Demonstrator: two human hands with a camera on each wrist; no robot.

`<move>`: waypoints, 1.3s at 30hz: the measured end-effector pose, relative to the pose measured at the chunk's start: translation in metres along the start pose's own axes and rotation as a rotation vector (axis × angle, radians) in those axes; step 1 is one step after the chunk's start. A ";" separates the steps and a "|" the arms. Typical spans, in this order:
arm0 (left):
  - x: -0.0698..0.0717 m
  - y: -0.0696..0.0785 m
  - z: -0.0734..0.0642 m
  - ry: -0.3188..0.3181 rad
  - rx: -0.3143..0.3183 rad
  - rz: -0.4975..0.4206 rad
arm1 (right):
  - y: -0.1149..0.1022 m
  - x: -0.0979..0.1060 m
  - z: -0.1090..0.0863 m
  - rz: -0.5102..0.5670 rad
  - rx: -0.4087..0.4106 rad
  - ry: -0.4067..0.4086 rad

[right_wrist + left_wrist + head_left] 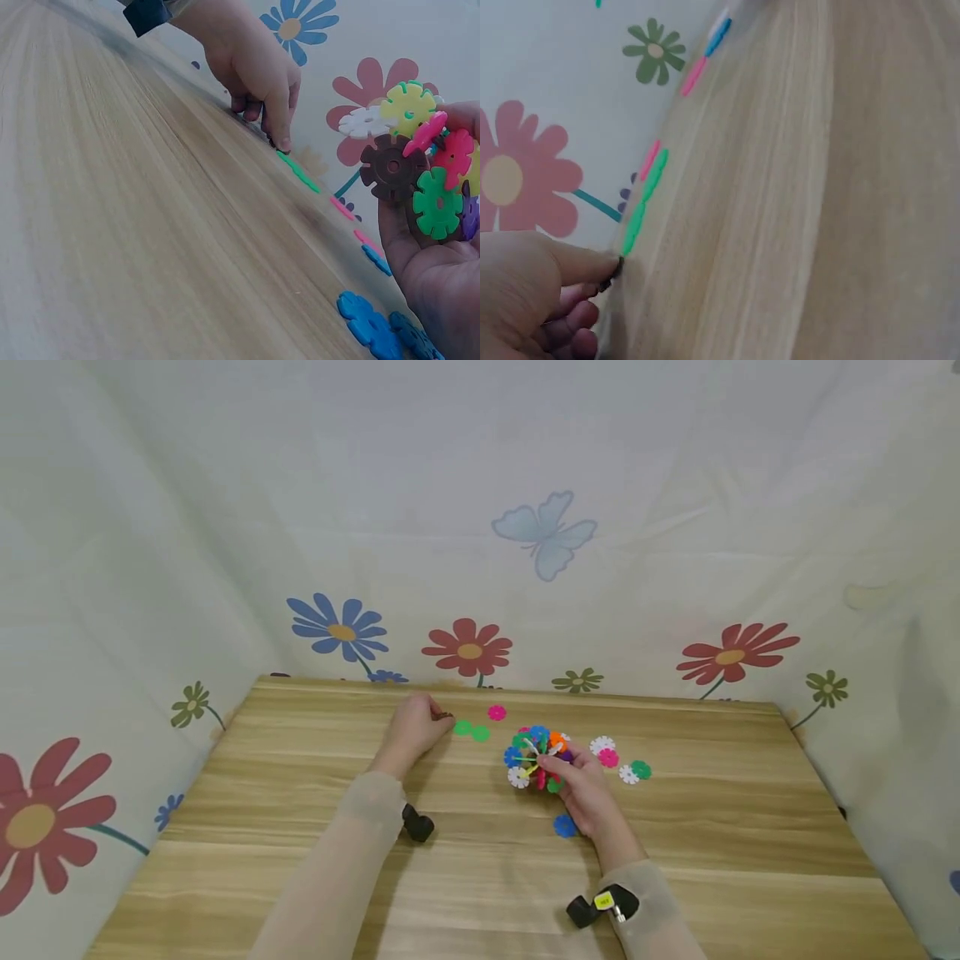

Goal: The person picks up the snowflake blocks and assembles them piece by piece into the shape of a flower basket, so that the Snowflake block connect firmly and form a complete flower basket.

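A cluster of interlocked flower-shaped discs (536,756) sits in the right hand (592,793), above the desk (712,827); it is probably held up this way so that none of its many outward-facing slots gets pressed against the wood. Loose pieces lie flat around the work, likely spread within easy reach: two green discs (480,734) touching or nearly so near the left hand (416,731), a pink disc (497,713) just beyond them, a blue disc (565,826) nearer the person, and white, pink and green pieces (609,758) to the right of the cluster. The right hand's fingers curl around the cluster, the thumb resting over its near side. The left hand pinches a small dark piece (611,275) by its edge between thumb and finger, a hold that seems to leave most of its rim uncovered; whether that piece touches the desk, I cannot tell.
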State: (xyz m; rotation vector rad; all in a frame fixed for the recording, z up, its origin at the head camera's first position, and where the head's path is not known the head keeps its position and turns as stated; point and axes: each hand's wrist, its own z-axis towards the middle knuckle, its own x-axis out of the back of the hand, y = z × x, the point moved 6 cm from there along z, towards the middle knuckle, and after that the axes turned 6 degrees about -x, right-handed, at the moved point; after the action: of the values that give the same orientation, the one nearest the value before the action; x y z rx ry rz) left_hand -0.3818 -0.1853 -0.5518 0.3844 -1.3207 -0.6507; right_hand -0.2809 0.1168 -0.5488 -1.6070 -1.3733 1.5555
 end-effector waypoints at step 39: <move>0.013 0.157 -0.095 -0.075 -0.034 -0.595 | 0.000 -0.012 0.000 -0.004 0.167 0.083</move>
State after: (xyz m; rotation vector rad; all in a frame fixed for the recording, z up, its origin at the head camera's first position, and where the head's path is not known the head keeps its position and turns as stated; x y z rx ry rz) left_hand -0.2543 -0.0834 -0.4678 0.7433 -1.2644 -1.1901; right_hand -0.2792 0.1062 -0.5438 -1.5487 -1.1704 1.5403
